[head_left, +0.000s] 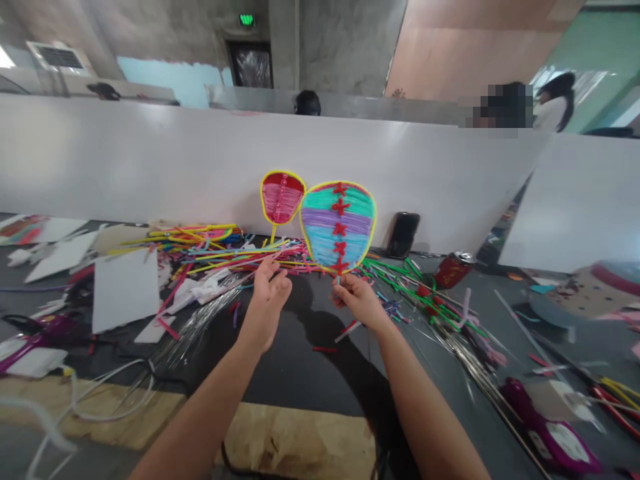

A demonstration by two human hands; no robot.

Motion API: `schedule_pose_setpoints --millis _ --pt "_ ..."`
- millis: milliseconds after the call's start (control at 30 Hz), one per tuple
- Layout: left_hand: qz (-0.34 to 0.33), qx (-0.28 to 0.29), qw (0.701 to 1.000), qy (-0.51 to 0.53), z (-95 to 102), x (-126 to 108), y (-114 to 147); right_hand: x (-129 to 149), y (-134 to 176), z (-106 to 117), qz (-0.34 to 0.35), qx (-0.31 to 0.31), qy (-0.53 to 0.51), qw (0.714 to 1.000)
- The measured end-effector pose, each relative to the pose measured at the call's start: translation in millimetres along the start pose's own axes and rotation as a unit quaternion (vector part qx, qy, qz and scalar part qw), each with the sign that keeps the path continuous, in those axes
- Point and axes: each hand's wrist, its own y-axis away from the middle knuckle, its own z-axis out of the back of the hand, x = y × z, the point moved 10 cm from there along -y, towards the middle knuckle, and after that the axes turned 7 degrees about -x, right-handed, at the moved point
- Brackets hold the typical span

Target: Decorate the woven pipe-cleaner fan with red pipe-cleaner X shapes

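My right hand (pixel 356 297) pinches the short stem of a fan-shaped pipe-cleaner craft (pixel 323 230), holding it upright. Its rim is yellow, with bands of green, purple and blue inside and a column of red crosses down the middle. To the left of it, my left hand (pixel 267 293) is raised with fingers apart and nothing in it. Behind, a smaller pink and red fan (pixel 283 199) with a yellow rim and stem leans near the white partition. Loose coloured pipe cleaners (pixel 215 250) lie heaped beyond my left hand.
A black phone (pixel 403 235) leans against the white partition (pixel 200 160). To the right stand a red can (pixel 454 269) and a purple glue gun (pixel 547 427), with green pipe cleaners (pixel 400 277) nearby. White cards (pixel 125 290) and cables lie at left. People's heads show beyond the partition.
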Motion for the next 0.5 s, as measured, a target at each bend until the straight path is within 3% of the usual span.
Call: schedule_pose_setpoints --millis 100,233,367,500 --pt "0.026 0.003 0.997 0.077 10.4 16 -31 2 12 -28 -0.009 0.078 0.015 0.997" --pt "0.086 0.031 0.98 0.178 23.0 30 -46 -6 27 -59 -0.02 0.156 0.046 0.986" --pt "0.101 -0.003 0.975 0.2 41.9 37 -50 -15 34 -75 -0.016 0.187 0.085 0.978" --pt "0.134 0.0 0.966 0.222 47.4 50 -53 -17 34 -74 0.003 0.186 0.137 0.973"
